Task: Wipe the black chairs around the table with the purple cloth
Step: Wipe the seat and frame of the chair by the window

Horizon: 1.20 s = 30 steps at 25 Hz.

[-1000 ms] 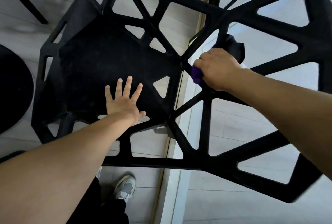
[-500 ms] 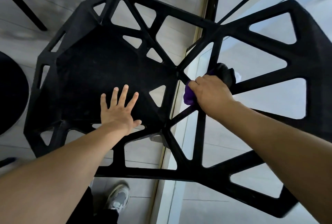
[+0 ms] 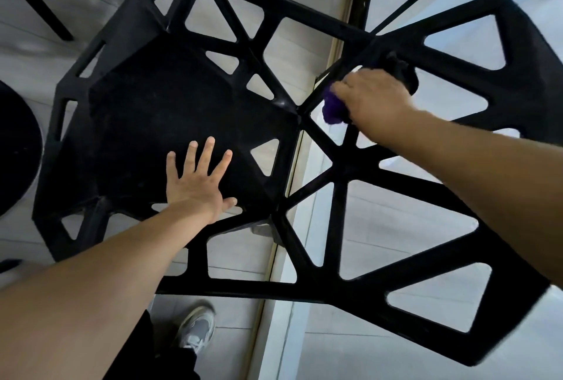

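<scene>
A black chair [image 3: 146, 111] with triangular cut-outs fills the view, its solid seat at the left and its lattice backrest at the right. My left hand [image 3: 198, 181] lies flat on the seat's near part with fingers spread. My right hand [image 3: 371, 99] grips the bunched purple cloth [image 3: 332, 108] and presses it against an upper bar of the backrest lattice. Most of the cloth is hidden under the hand; a dark end of it sticks out beyond the knuckles.
The rounded edge of a black table [image 3: 15, 148] shows at the far left. A thin black leg [image 3: 39, 5] crosses the upper left. A floor strip and glass pane [image 3: 307, 184] run under the chair. My grey shoe [image 3: 195, 331] stands below.
My right hand slid down the backrest bar with the cloth, then back up toward the top. My left hand has stayed flat on the seat.
</scene>
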Available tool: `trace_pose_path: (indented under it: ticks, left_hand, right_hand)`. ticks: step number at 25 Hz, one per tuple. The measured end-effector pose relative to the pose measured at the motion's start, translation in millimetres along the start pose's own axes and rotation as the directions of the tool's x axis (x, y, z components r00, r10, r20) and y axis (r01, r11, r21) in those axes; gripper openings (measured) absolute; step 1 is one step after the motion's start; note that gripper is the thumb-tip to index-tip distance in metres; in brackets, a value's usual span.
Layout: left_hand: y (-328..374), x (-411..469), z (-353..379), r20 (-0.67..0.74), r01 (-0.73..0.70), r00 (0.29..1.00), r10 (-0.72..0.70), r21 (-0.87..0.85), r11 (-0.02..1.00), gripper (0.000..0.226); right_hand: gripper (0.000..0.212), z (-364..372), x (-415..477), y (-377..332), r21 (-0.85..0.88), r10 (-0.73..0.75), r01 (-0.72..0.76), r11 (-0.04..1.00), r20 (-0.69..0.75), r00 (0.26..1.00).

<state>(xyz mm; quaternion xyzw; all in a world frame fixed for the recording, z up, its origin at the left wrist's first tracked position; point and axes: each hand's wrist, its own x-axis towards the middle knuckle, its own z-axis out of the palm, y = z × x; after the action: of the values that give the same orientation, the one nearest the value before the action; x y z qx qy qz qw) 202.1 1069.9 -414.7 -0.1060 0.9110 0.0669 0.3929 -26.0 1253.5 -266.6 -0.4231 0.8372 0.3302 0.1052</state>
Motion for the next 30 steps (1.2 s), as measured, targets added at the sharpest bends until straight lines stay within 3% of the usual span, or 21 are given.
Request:
trace_pose_path:
  ticks: [3, 8, 12, 18, 24, 30]
  left_hand:
    - [0.9, -0.7, 0.3, 0.008, 0.006, 1.0, -0.006, 0.01, 1.0, 0.097]
    - [1.1, -0.7, 0.7, 0.003, 0.0, 1.0, 0.0, -0.012, 1.0, 0.098]
    - [0.5, 0.7, 1.8, -0.004, 0.003, 1.0, -0.003, -0.017, 1.0, 0.098]
    - [1.0, -2.1, -3.3, 0.014, 0.006, 1.0, -0.006, -0.024, 1.0, 0.098]
    - [1.4, 1.5, -0.8, 0.011, 0.007, 1.0, -0.007, -0.038, 0.999, 0.1]
    - [1.8, 2.0, -0.3, 0.002, 0.007, 1.0, -0.007, -0.046, 0.999, 0.101]
  right_hand:
    - [0.041, -1.8, 13.9, 7.7, -0.051, 0.061, -0.062, 0.997, -0.009, 0.998]
    - [0.035, 14.9, -23.6, -35.4, 0.107, -0.13, 0.116, 0.987, 0.128, 0.983]
    - [0.035, 13.2, -30.0, -55.4, 0.17, -0.098, 0.066, 0.983, 0.189, 0.977]
    - [0.034, 15.5, -57.5, -108.4, 0.309, -0.279, 0.168, 0.936, 0.36, 0.89]
    - [0.045, 45.4, -50.1, -168.3, 0.197, -0.198, 0.143, 0.97, 0.296, 0.934]
    - [0.049, 42.6, -55.0, -192.1, 0.169, -0.053, 0.015, 0.985, 0.219, 0.974]
